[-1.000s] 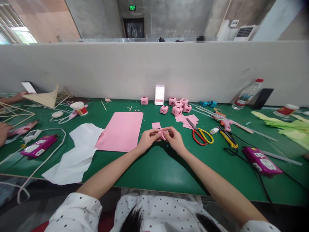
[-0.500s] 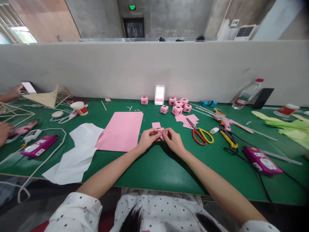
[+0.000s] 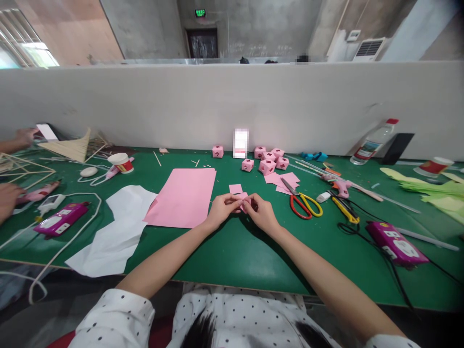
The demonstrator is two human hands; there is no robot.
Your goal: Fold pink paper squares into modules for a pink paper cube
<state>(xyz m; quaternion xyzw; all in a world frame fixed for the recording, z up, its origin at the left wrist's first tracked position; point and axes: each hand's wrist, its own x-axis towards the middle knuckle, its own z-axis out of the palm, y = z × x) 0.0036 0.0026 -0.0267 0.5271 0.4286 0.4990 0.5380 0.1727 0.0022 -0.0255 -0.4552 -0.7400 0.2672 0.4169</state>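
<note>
My left hand (image 3: 220, 210) and my right hand (image 3: 261, 210) meet over the green table (image 3: 232, 256), both pinching a small folded pink paper piece (image 3: 243, 200) between their fingertips. A small pink paper square (image 3: 235, 188) lies just beyond the hands. A large pink sheet (image 3: 184, 196) lies to the left of my left hand. Several finished pink paper cubes (image 3: 267, 160) sit farther back near the grey partition.
Red and yellow scissors (image 3: 302, 202) lie right of my hands on pink squares (image 3: 282, 180). Glue gun (image 3: 339, 184), purple power strips (image 3: 397, 241) (image 3: 61, 218), white paper (image 3: 119, 227), a cup (image 3: 120, 162) and a bottle (image 3: 373, 141) are around. Another person's hands (image 3: 9, 198) work at far left.
My fingers have shifted slightly on the pink paper piece, closing in on it. The other person's far hand at the left moved toward the phone.
</note>
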